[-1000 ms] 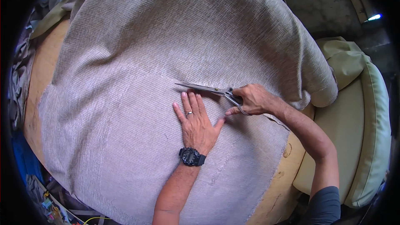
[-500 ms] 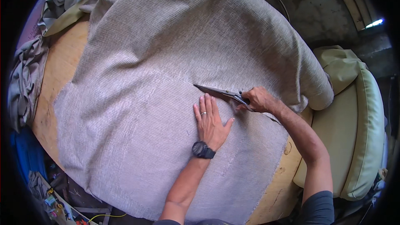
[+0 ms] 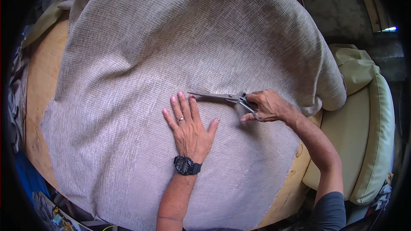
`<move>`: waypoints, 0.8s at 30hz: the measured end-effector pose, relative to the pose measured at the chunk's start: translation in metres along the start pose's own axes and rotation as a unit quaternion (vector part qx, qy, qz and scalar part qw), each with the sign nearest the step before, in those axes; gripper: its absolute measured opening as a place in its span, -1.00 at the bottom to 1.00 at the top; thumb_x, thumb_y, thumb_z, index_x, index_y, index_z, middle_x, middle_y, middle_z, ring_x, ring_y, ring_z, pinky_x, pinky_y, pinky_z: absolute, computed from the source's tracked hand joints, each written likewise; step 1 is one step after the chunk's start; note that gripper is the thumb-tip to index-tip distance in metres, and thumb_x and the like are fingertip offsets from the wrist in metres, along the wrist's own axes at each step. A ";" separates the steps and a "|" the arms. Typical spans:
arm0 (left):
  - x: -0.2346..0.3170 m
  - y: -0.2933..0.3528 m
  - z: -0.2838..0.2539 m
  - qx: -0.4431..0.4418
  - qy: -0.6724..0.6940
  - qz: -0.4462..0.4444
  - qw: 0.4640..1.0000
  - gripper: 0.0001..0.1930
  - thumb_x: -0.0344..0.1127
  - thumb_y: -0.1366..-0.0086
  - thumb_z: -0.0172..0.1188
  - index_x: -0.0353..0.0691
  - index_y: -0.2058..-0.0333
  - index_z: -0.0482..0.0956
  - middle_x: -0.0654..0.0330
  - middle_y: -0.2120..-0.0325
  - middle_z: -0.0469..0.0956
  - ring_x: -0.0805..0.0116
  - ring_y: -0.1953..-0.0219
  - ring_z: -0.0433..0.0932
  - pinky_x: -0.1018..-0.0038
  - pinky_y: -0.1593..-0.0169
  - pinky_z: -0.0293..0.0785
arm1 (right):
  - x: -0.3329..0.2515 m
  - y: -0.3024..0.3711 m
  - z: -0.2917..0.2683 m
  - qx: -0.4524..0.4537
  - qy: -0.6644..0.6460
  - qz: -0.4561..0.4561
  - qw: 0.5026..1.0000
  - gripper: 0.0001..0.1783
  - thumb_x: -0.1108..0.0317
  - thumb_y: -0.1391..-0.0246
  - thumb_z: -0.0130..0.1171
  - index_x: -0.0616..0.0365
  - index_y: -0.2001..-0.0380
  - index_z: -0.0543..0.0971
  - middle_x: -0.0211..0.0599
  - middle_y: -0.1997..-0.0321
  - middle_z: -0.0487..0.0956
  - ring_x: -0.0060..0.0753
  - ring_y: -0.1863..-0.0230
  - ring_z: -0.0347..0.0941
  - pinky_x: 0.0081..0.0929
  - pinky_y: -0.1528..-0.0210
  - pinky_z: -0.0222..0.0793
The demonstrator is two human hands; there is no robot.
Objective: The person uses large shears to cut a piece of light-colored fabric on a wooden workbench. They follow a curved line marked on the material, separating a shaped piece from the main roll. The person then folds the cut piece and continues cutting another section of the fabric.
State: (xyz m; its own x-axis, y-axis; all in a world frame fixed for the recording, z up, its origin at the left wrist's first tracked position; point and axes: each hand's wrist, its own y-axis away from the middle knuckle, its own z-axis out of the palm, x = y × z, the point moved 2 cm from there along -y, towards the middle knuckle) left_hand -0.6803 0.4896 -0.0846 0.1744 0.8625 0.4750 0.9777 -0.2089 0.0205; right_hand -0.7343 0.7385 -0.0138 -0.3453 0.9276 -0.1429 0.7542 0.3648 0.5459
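Note:
Grey-beige woven fabric (image 3: 124,115) lies spread over a wooden table, its far part heaped in broad folds. My right hand (image 3: 269,106) grips the handles of metal scissors (image 3: 218,96), whose long blades point left across the cloth. The handles are spread, and the tips reach close to the fingertips of my other hand. My left hand (image 3: 192,134) presses flat on the fabric with its fingers spread, just below the blade tips. It has a ring, and a black watch (image 3: 186,165) sits on that wrist. How far the cut runs I cannot make out.
Bare plywood of the table (image 3: 43,85) shows at the left, and again at the lower right. A cream padded seat (image 3: 346,137) stands against the right side. Crumpled cloth (image 3: 18,98) hangs at the left edge. Small items (image 3: 60,220) lie at the lower left.
My left hand has slid left along the fabric. The scissors have moved left too, and their handles are spread wider. The view has shifted slightly.

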 end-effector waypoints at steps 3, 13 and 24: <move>-0.002 0.000 0.001 0.011 -0.001 0.001 1.000 0.03 0.26 -0.25 0.17 -0.41 -0.41 -0.03 -0.22 -0.46 -0.22 -0.19 -0.51 -0.31 -0.22 -0.45 -0.48 | 0.006 -0.002 0.002 -0.034 -0.015 0.015 0.999 -0.17 -0.54 0.04 0.14 0.17 0.54 0.56 -0.32 0.65 0.52 -0.28 0.53 0.56 -0.22 0.44 0.47; -0.003 -0.003 -0.003 -0.003 0.025 -0.005 1.000 -0.01 0.25 -0.23 0.20 -0.45 -0.36 0.09 -0.23 -0.45 -0.18 -0.19 -0.51 -0.30 -0.21 -0.46 -0.48 | -0.012 -0.013 -0.018 0.000 0.033 -0.042 0.999 -0.20 -0.52 0.03 0.15 0.16 0.55 0.54 -0.33 0.58 0.53 -0.26 0.47 0.59 -0.19 0.42 0.48; -0.004 -0.002 -0.006 0.012 0.051 -0.004 0.999 -0.04 0.22 -0.24 0.20 -0.43 -0.36 0.11 -0.22 -0.44 -0.09 -0.18 -0.50 -0.26 -0.22 -0.46 -0.45 | -0.003 -0.030 -0.023 -0.023 0.021 -0.033 0.999 -0.22 -0.47 0.08 0.25 0.16 0.61 0.49 -0.32 0.62 0.51 -0.23 0.55 0.53 -0.19 0.47 0.44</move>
State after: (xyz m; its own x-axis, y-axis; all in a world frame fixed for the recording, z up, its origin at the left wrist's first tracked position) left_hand -0.6841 0.4834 -0.0814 0.1553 0.8121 0.5624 0.9818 -0.1900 0.0033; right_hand -0.7691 0.7229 -0.0108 -0.4170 0.8973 -0.1446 0.7035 0.4194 0.5737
